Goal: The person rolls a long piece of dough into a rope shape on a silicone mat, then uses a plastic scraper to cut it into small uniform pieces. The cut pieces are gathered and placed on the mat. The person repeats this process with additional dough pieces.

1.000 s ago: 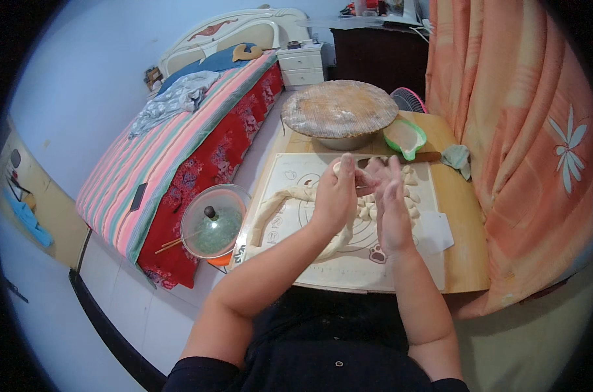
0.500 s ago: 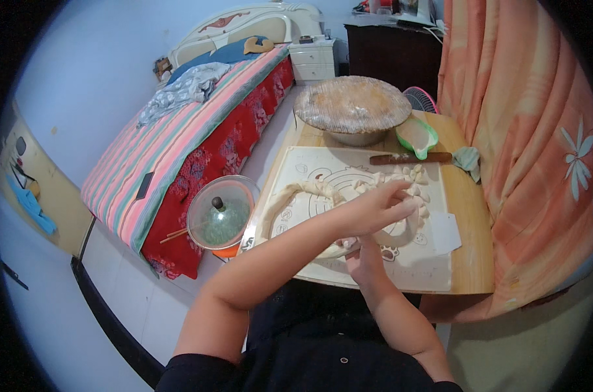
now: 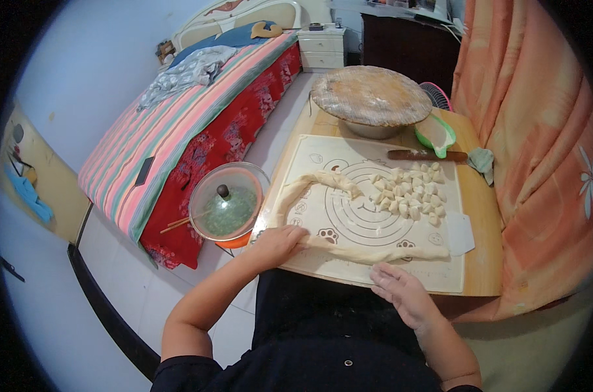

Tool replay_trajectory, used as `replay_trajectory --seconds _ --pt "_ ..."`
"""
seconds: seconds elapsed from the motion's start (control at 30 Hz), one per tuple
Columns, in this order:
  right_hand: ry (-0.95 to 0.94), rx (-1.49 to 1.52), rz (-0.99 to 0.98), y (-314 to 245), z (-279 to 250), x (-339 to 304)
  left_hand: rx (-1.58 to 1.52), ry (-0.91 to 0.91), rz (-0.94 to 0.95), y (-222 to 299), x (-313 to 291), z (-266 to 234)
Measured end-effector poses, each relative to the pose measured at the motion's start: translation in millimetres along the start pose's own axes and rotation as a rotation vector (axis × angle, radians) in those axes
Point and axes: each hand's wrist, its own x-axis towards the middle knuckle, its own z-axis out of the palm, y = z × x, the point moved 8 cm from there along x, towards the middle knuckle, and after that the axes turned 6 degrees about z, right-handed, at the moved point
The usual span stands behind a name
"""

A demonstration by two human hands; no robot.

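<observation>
A long rope of pale dough curves along the left and front of a cream pastry mat on a wooden table. My left hand grips the rope at the mat's front left corner. Open and flat, my right hand hovers at the mat's front edge, just below the rope, holding nothing. Several small cut dough pieces lie in a pile on the mat's right half.
A wooden rolling pin, a green scoop and a board-covered bowl sit at the table's back. A lidded bowl with chopsticks stands on a stool left of the table. A striped bed lies beyond; an orange curtain hangs on the right.
Both hands have come back from the cut pieces at the mat's middle to its front edge. My left hand has taken hold of the dough rope.
</observation>
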Motion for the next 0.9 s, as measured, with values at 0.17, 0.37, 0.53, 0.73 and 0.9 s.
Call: replay_trajectory --seconds 0.17,0.37,0.53,0.73,0.9 --pt "0.231 -1.072 -0.668 -59.6 77.1 47.8 -0.174 0.053 0.201 46.1 51.6 -16.0" --pt "-0.015 -1.535 -0.281 -57.9 47.9 75.7 0.007 0.038 0.339 27.7 29.1 2.5" --pt "0.120 -2.042 -0.215 -74.6 15.6 53.9 0.291 0.072 0.479 13.0 18.0 5.4" --pt "0.174 -1.712 -0.742 -46.2 86.2 82.6 -0.014 0.080 0.342 16.1 34.4 12.5" --pt "0.065 -1.776 -0.591 -31.9 80.3 96.1 0.188 -0.162 0.446 -5.3 13.5 6.5"
